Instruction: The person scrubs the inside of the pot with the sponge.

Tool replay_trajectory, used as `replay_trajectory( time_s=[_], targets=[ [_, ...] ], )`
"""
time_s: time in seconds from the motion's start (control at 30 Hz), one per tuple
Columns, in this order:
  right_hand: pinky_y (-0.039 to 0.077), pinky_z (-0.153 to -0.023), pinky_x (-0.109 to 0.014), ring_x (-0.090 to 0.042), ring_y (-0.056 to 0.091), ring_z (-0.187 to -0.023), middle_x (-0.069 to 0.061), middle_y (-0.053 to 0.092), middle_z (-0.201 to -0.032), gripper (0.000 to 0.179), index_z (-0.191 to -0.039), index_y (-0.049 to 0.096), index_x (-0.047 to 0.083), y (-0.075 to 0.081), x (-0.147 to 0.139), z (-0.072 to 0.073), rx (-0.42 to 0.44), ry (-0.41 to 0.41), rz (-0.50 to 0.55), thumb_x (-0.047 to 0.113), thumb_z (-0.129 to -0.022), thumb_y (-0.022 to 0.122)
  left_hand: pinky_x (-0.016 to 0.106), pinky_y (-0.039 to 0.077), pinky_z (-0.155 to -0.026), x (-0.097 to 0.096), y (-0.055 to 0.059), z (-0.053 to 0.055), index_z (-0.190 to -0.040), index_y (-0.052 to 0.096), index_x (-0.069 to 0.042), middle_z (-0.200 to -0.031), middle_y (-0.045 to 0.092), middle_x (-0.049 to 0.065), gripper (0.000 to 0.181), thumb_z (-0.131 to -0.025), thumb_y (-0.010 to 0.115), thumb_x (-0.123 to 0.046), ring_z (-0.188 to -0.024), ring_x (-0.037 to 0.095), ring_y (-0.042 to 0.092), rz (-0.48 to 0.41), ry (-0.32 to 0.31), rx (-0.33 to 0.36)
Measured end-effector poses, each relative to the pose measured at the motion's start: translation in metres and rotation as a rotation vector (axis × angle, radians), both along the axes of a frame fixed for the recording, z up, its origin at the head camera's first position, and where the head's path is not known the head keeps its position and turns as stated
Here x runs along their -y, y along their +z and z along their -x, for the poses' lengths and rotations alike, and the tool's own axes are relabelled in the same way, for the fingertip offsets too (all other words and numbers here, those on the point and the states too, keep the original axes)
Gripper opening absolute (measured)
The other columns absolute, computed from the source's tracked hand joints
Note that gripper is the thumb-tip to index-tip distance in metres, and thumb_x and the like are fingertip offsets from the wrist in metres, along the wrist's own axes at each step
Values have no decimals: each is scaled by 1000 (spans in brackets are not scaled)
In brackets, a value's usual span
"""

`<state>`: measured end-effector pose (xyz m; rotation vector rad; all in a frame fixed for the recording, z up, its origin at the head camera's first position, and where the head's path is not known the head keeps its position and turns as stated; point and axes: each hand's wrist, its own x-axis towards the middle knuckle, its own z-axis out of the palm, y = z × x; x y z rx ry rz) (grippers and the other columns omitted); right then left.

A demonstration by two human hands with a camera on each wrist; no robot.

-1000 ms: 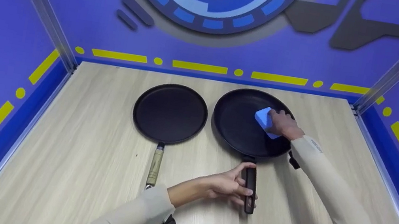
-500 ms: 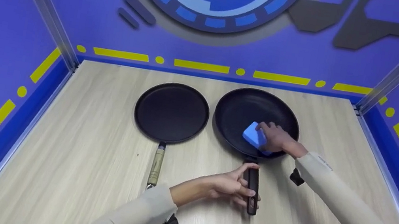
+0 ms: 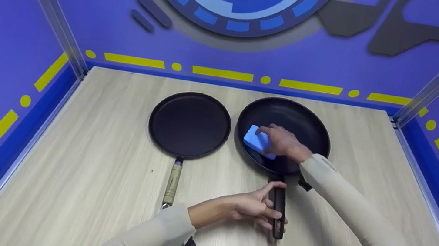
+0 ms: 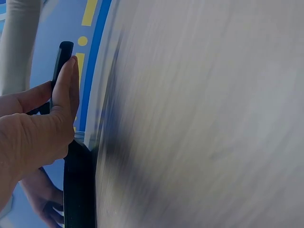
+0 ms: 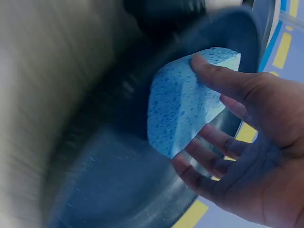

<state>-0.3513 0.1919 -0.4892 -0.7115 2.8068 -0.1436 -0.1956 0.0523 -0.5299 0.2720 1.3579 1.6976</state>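
A deep black frying pan lies on the right half of the wooden table, its black handle toward the person. My left hand grips that handle, thumb on one side and fingers on the other. Inside the pan, my right hand holds a blue sponge against the left part of the surface. In the right wrist view, thumb and fingers pinch the porous sponge from opposite sides. The left wrist view shows the left hand around the handle, with the pan's side below.
A flat black pan with a wooden handle lies just left of the frying pan. Blue printed walls enclose the table at the back and both sides. The left forearm partly covers the wooden handle's end.
My right hand has moved the sponge from the pan's right side down toward the front, then across to the left. The left hand keeps its hold on the handle.
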Motion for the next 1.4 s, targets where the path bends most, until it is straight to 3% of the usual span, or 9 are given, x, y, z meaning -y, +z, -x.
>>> replay_trajectory(
  time_s=[0.2,0.4,0.57,0.77,0.93,1.13,1.4],
  targets=[
    [52,-101,-60,-41,57,-125,-24,58,-134,63,-142,58,13,0,7,31,-2,-66,-2,20,-85,84,38,63,-86,0,1,0,-156,23,-30,-113,71,23,77,-98,55,11,-116,47,67,-15,17,29],
    [46,-107,-64,-43,49,-134,-27,51,-144,65,-148,52,10,1,-4,53,24,-198,52,20,-90,79,39,62,-89,-1,1,0,-156,24,-30,-116,71,25,77,-99,55,10,-115,48,67,-17,18,26],
    [45,-106,-66,-47,48,-133,-30,47,-147,65,-150,48,7,-1,-27,59,29,-307,68,21,-92,74,41,61,-91,-2,0,0,-157,24,-29,-118,70,26,77,-99,55,9,-116,50,65,-15,14,8],
    [45,-105,-67,-48,47,-134,-32,46,-146,66,-151,45,5,-1,-55,57,32,-359,60,22,-93,73,41,62,-90,0,0,0,-155,26,-30,-118,70,27,75,-99,55,10,-118,50,64,-32,10,18],
    [44,-105,-69,-52,45,-135,-35,44,-146,64,-151,43,3,-1,-63,52,19,-368,36,22,-96,69,37,63,-86,1,1,1,-156,24,-29,-118,70,28,76,-99,55,10,-116,49,65,-35,-4,12],
    [43,-104,-70,-58,46,-127,-40,48,-136,51,-141,49,0,-9,-50,49,-32,-346,-14,22,-97,62,35,63,-85,-2,0,1,-156,24,-30,-116,70,25,76,-99,55,9,-119,50,64,-33,-2,19],
    [48,-101,-68,-55,51,-124,-38,51,-133,55,-140,52,4,-11,-7,38,-64,-188,-15,33,-96,69,35,63,-83,-6,-2,-1,-156,24,-30,-113,73,22,75,-99,57,7,-111,45,69,1,11,-13]
  ],
)
